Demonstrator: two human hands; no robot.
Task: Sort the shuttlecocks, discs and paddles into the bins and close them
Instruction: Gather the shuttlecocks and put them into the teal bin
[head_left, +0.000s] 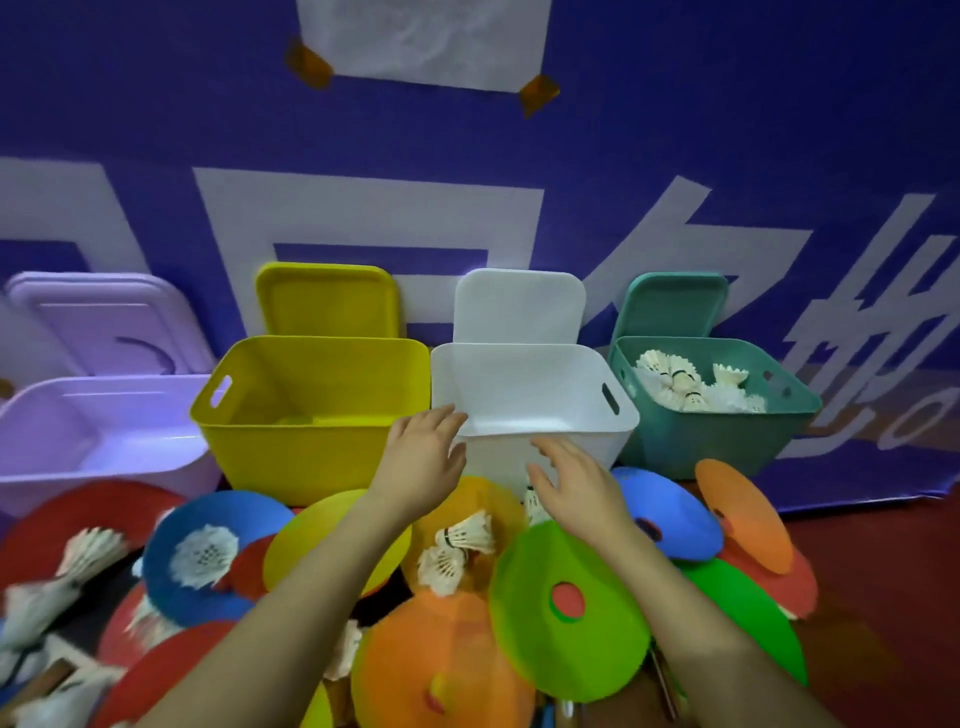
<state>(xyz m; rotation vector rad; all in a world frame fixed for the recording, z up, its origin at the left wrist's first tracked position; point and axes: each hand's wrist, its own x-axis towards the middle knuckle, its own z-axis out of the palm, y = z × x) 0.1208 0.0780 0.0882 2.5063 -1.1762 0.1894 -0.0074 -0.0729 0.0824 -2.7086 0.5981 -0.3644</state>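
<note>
Where the blue banner wall (156, 130) meets the floor, four open bins stand in a row, each lid leaning upright behind it: lilac bin (98, 441), yellow bin (306, 415), white bin (535, 405), teal bin (717, 415). Only the teal bin shows contents, white shuttlecocks (691, 389). Before the bins lies a heap of coloured discs: green disc (571, 613), orange disc (441, 660), blue disc (208, 551). Loose shuttlecocks (457, 551) are scattered among them. Left hand (421, 457) reaches to the white bin's near rim, fingers straight and together, holding nothing. Right hand (576, 483) hovers just below that rim, fingers loosely spread, holding nothing.
</note>
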